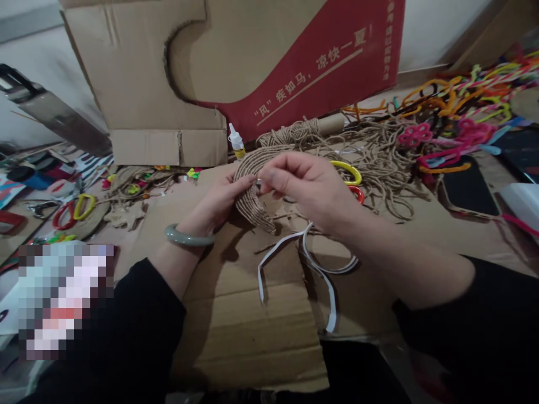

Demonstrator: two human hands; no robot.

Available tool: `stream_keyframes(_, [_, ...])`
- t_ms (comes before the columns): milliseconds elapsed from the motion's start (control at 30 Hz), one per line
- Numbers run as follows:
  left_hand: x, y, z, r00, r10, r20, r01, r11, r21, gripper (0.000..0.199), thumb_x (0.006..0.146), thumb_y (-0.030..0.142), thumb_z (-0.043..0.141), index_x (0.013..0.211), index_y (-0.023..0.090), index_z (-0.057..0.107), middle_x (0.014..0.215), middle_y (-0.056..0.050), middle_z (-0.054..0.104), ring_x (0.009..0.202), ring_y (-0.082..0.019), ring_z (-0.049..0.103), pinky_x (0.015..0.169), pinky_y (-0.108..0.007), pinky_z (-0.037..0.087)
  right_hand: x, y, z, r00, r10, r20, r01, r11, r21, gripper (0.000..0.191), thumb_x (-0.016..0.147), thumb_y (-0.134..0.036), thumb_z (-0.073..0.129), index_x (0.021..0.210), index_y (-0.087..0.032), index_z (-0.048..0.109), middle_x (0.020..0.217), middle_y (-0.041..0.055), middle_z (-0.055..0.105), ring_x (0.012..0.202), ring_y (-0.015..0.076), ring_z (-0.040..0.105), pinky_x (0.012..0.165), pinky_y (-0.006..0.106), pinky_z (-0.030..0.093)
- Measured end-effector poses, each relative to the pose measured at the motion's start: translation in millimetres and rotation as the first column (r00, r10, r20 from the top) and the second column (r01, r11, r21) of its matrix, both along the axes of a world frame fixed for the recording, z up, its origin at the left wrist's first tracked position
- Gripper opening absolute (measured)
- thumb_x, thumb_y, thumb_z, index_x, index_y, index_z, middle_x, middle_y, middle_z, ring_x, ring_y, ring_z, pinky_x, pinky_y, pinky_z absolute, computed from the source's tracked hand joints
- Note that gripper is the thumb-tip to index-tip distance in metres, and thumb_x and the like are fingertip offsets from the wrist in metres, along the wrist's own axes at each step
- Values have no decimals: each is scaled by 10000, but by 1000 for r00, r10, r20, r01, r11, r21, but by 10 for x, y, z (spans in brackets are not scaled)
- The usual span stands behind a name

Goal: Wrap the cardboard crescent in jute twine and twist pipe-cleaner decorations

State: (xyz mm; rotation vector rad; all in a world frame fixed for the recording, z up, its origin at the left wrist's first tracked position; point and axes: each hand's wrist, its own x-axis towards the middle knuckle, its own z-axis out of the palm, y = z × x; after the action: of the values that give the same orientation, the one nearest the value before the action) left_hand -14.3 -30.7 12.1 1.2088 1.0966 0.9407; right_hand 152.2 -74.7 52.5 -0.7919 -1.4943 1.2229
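Note:
A curved piece covered in rows of brown twine (252,209) is held above the cardboard sheet (252,314). My left hand (223,196) grips its left side, thumb on top; a pale green bangle (189,235) circles that wrist. At the inner edge of the curve, my right hand (311,188) is closed, thumb against the index finger; what it pinches is too small to make out. White flat strip (332,306) lies in loops below my right hand. Scissors with yellow and red handles (351,173) are partly hidden behind that hand.
A small glue bottle (237,143) stands behind the twine piece. Loose twine (379,163) and colourful fuzzy stems (455,106) are heaped at the right, near a dark phone (469,188). Large cut cardboard (138,73) stands at the back. More scissors (76,212) and a bottle (59,115) are at the left.

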Motion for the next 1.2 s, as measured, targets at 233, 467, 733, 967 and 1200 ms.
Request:
stream_keyframes(233, [-35,52,-91,972,39,231,-32,999,-33,199,682,284,717,766,146,600,591,12,605,514,-94,556,541,-216,465,185,445,-278,980,-181,87,196,953,-230,322,841,-423,571,662,-156,557,572,-13,542,498,57,482,452,168,371])
stream_keyframes(467, [-43,37,-92,966,-39,256,65,993,-94,317,638,296,754,882,141,623,664,3,633,549,-100,576,547,-221,474,125,422,-318,978,-129,166,177,929,-325,159,796,-308,632,759,-160,589,632,-6,594,533,68,523,427,157,361])
stream_keyframes(733, [-46,-2,-79,974,-111,196,131,987,-90,304,658,313,743,867,134,615,633,1,607,532,-95,546,523,-224,435,93,390,-327,981,-138,136,171,946,-275,248,775,-245,594,551,-141,567,511,-5,555,442,57,455,430,190,341])
stream_keyframes(967, [-43,7,-80,972,-124,199,139,988,-62,338,645,282,754,926,139,632,710,-3,631,568,-85,553,558,-219,425,52,367,-365,994,-85,66,102,936,-338,212,712,-331,676,656,-148,583,551,-16,581,473,67,490,457,191,395])
stream_keyframes(1200, [-33,-8,-81,965,-138,221,159,984,-81,312,658,264,741,931,145,648,743,-17,652,614,-104,582,604,-237,443,60,390,-406,987,-87,136,119,962,-246,171,727,-269,660,640,-135,601,533,-11,579,469,70,484,478,202,402])
